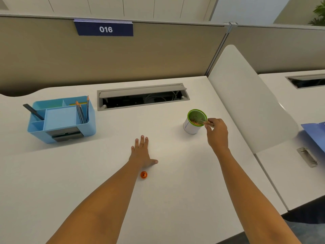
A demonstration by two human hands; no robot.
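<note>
A white cup with a green rim point(192, 126) stands on the white desk point(88, 173), with brownish shavings inside. My right hand point(217, 132) hovers at its right rim and pinches a small clear container point(208, 122) tipped over the opening. My left hand point(141, 152) lies flat on the desk, fingers straight and thumb spread. A small orange sharpener point(143, 174) sits on the desk just beside my left wrist.
A blue desk organiser point(61, 118) with several pencils stands at the left. An open cable tray point(143, 96) is set into the desk behind. A white divider panel point(246, 95) bounds the right side, with a blue folder point(314, 132) beyond it.
</note>
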